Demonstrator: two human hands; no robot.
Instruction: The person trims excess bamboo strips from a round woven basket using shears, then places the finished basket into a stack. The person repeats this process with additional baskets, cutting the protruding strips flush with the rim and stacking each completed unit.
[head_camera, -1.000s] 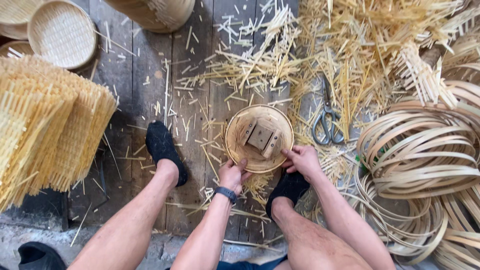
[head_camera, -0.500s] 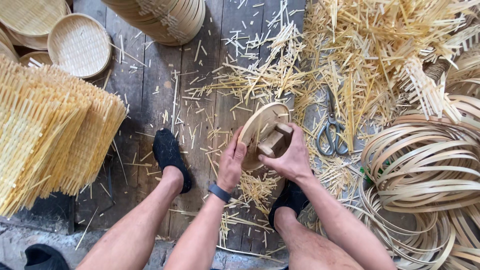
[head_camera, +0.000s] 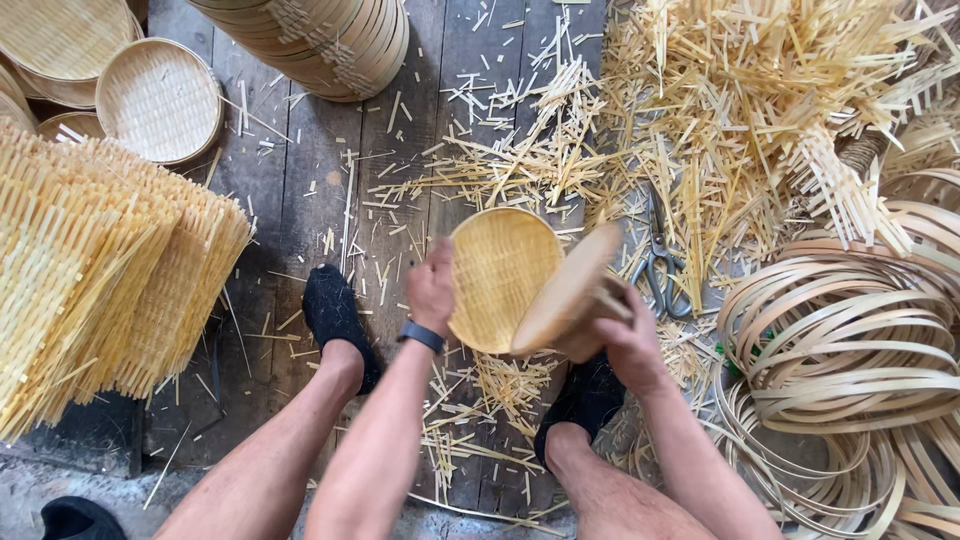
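In both hands, woven tray (head_camera: 500, 275) now separated from mould (head_camera: 565, 290).

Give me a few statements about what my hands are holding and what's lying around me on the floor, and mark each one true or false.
1. The left hand holds a round woven bamboo tray. True.
2. The right hand is empty. False: it holds a round wooden mould, tilted beside the tray.
3. Scissors lie on the plank floor to the right of the tray. True.
4. The coiled bamboo hoops are piled on the left. False: they lie on the right; woven mats are stacked on the left.
5. Both feet wear dark shoes. True.
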